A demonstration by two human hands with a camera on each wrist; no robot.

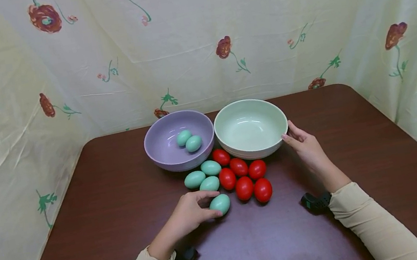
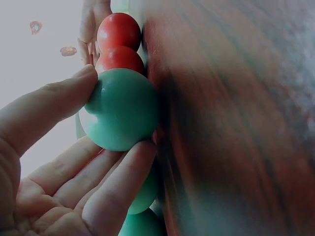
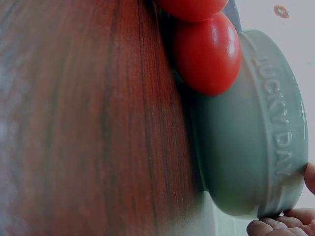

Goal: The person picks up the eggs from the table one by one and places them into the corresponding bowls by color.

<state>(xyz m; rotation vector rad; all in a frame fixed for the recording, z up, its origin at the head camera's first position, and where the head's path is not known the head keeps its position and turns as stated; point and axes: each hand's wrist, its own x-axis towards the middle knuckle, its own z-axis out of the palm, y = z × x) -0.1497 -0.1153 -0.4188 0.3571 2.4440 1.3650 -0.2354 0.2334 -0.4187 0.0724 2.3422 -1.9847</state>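
My left hand (image 1: 188, 215) pinches a pale green egg (image 1: 220, 204) between thumb and fingers, low over the table nearest me. Close beyond it lie three more green eggs (image 1: 194, 179). Several red eggs (image 1: 244, 188) are clustered to their right. At the back left stands a purple bowl (image 1: 183, 165) with two green eggs (image 1: 193, 143) inside. Touching it on the right is a pale green bowl (image 1: 249, 125) with nothing in it. My right hand (image 1: 309, 150) grips this bowl's right rim, and raised lettering shows on the bowl's side (image 3: 275, 118) in the right wrist view.
The dark brown table (image 1: 124, 217) has rounded far corners. Behind and beside it hangs a pale curtain (image 1: 180, 61) with red flowers. A dark wrist device (image 1: 315, 202) sits at my right wrist, another (image 1: 184, 259) at my left.
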